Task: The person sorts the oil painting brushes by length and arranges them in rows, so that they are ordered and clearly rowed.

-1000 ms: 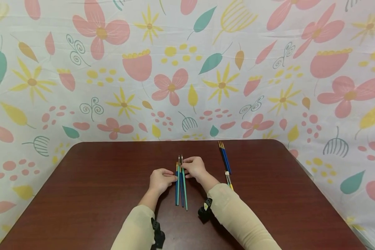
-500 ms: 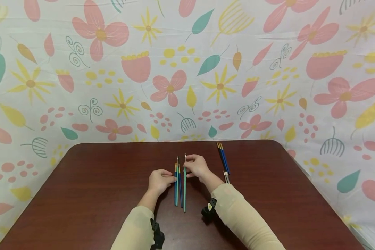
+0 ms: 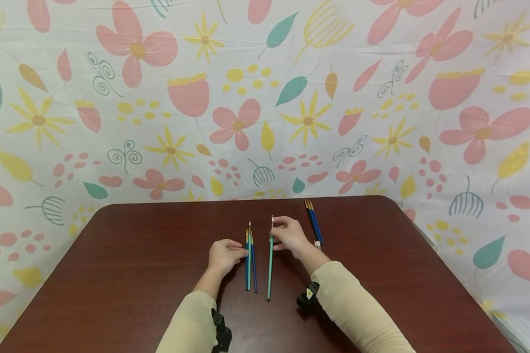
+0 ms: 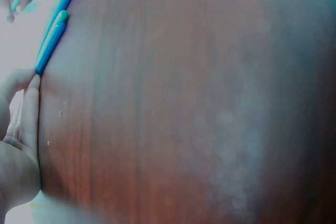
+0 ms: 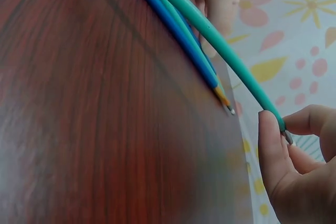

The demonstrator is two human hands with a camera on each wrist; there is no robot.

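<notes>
In the head view, my right hand (image 3: 288,236) pinches a green paintbrush (image 3: 270,274) near its metal collar, bristle end pointing away from me. The right wrist view shows thumb and fingers at the collar of this green paintbrush (image 5: 231,59). To its left lies a small bunch: a blue paintbrush (image 3: 254,269), a green one (image 3: 249,274) and another blue one (image 3: 247,274). My left hand (image 3: 224,256) pinches the outer blue brush at the bunch's left side; in the left wrist view its thumb and finger meet at the blue handle (image 4: 52,45).
Several dark and blue paintbrushes (image 3: 314,223) lie at the back right of the brown table (image 3: 137,274). Pale brush tips (image 3: 317,243) show just below them, the rest hidden by the right arm. A flower-printed cloth (image 3: 243,162) hangs behind the table.
My right hand has drawn the green paintbrush out of the bunch and moved it rightward, opening a gap. My left hand has stayed at the remaining brushes.
</notes>
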